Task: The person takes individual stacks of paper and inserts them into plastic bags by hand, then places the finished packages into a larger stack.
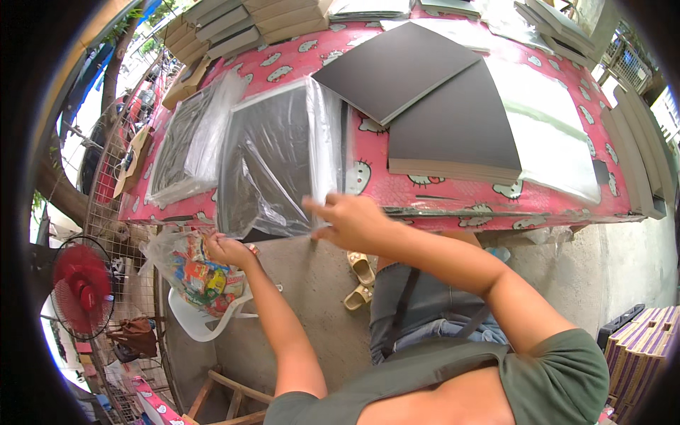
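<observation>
A black sheet or board lies inside a clear plastic sleeve at the table's near edge. At the sleeve's near left corner, my left hand has its palm turned up and its fingers closed on the plastic edge. My right hand is over the near right corner, slightly blurred. Its index finger stretches left across the plastic, and it holds nothing that I can see. A second plastic-wrapped black stack lies just to the left. On the right are a thick stack of black boards and another black board stack set at an angle.
White plastic sleeves lie on the pink patterned table cover. Grey stacks stand at the back. Below the left edge are a white chair with a bag of colourful packets and a red fan. Yellow clogs are on the floor.
</observation>
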A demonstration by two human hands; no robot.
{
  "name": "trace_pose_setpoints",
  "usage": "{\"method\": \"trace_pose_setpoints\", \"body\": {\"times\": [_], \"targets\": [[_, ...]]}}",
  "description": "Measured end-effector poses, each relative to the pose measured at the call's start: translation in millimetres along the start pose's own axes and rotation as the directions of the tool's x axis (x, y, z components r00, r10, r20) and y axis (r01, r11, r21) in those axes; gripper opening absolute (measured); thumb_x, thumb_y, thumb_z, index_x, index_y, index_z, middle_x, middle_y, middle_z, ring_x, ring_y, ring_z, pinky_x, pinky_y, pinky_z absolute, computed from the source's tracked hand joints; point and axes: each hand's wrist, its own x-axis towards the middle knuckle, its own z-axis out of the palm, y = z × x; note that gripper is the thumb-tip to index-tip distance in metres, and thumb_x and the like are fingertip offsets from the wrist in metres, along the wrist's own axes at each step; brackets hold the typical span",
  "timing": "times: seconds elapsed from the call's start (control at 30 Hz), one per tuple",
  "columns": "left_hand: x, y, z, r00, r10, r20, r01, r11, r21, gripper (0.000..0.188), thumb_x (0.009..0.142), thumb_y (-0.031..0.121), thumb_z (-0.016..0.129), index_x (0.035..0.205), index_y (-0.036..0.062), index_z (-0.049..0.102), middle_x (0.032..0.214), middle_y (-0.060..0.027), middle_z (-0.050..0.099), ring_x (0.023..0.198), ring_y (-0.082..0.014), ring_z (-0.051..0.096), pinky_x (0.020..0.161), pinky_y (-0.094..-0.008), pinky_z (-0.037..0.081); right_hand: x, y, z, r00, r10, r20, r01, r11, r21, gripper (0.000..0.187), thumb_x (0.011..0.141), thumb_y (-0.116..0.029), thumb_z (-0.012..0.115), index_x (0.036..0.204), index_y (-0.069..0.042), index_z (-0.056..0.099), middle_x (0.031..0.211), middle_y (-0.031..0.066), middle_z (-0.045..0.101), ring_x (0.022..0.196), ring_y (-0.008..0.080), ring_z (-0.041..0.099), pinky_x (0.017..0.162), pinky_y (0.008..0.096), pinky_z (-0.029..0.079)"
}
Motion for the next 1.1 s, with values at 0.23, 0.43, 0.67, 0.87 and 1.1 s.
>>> {"method": "trace_pose_setpoints", "body": {"times": [0.23,0.43,0.67,0.87,1.1], "targets": [[-8,8,26,0.998,-0.043,-0.055,0.033,0.984,-0.176,0.012,0.069,0.001,0.038,0.068,-0.0028,0.049,0.083,-0.0147,0.056,0.083,-0.0258,0.051,0.078,-0.0352,0.039,98,115,-65,0.942,0.218,-0.254,-0.334,0.651,-0.682,0.038,0.068,-0.014,0.062,0.103,-0.002,0.052,0.100,0.0125,0.050,0.096,0.0246,0.049,0.074,0.0342,0.043],[-7,11,39,0.981,0.126,-0.146,-0.145,0.982,-0.123,0.011,0.071,0.003,0.038,0.067,-0.0017,0.047,0.083,-0.0162,0.057,0.085,-0.0280,0.050,0.082,-0.0384,0.036,125,107,-108,0.956,0.268,0.123,-0.065,0.599,-0.798,0.021,0.070,-0.015,0.061,0.090,-0.008,0.063,0.096,0.0101,0.061,0.088,0.0232,0.061,0.067,0.0340,0.051],[-4,41,33,0.976,-0.124,-0.180,0.089,0.977,-0.193,0.019,0.069,0.000,0.039,0.084,-0.0014,0.050,0.095,-0.0155,0.053,0.091,-0.0272,0.048,0.083,-0.0356,0.036,-7,113,-202,0.984,-0.035,0.176,0.169,0.510,-0.843,0.028,0.072,-0.008,0.054,0.099,-0.008,0.057,0.082,0.0091,0.058,0.076,0.0243,0.058,0.062,0.0336,0.050],[-79,194,19,0.845,0.355,0.400,-0.401,0.915,0.034,0.035,0.082,0.021,0.047,0.113,0.0044,0.050,0.123,-0.0109,0.047,0.115,-0.0264,0.042,0.099,-0.0517,0.010,-116,147,-203,0.996,-0.091,0.026,0.079,0.649,-0.756,0.030,0.071,-0.005,0.053,0.100,-0.007,0.059,0.097,0.0076,0.059,0.084,0.0214,0.056,0.067,0.0310,0.049],[-109,151,12,0.477,0.376,0.794,-0.486,0.866,-0.118,0.050,0.082,0.033,0.049,0.125,0.0100,0.040,0.134,-0.0096,0.035,0.125,-0.0277,0.029,0.096,-0.0604,-0.002,-139,130,-226,0.973,0.021,-0.229,-0.114,0.910,-0.400,0.020,0.072,-0.013,0.062,0.091,-0.005,0.061,0.099,0.0102,0.059,0.090,0.0229,0.057,0.073,0.0330,0.047]]}}
